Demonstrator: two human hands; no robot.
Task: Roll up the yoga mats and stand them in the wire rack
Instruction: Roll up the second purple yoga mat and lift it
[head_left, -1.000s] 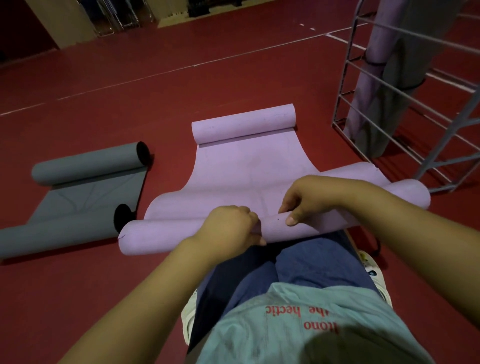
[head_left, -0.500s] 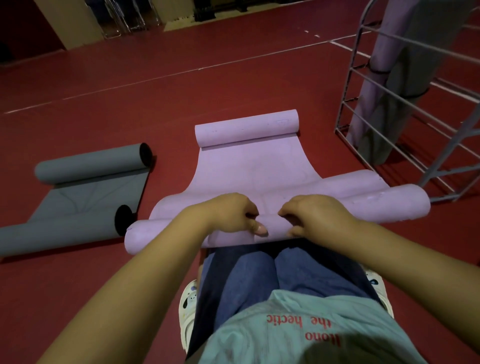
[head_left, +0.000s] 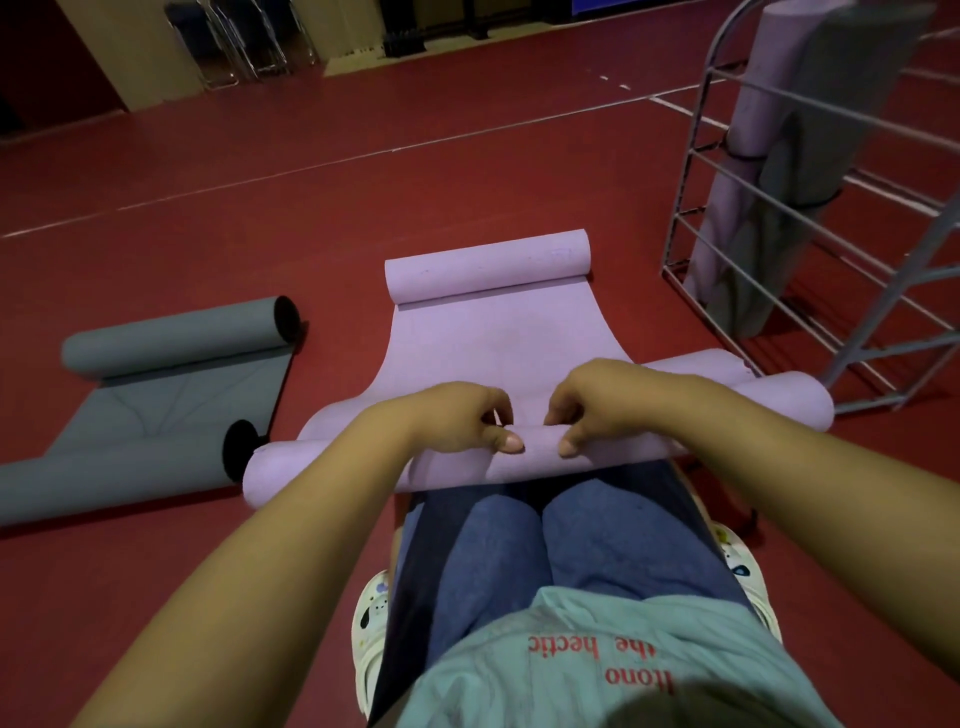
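A purple yoga mat (head_left: 493, 338) lies on the red floor in front of my knees, curled at its far end and rolled at the near end. My left hand (head_left: 462, 421) and my right hand (head_left: 597, 402) sit close together on the middle of the near roll, thumbs under and fingers curled over it. A grey yoga mat (head_left: 171, 384) lies to the left, curled at both ends. At the right stands the wire rack (head_left: 810, 260), holding an upright purple roll (head_left: 737, 171) and a grey roll (head_left: 779, 218).
I crouch with knees in blue jeans and pale clogs (head_left: 371, 623) on the red floor (head_left: 311, 218). White court lines cross the floor. Folded metal chairs (head_left: 234, 41) stand by the far wall. The rack's slanted leg (head_left: 893, 291) reaches toward the mat's right end.
Both hands have shifted forward on the near roll and come closer together at its middle. The camera view has tilted up slightly, showing more of the rack and far wall.
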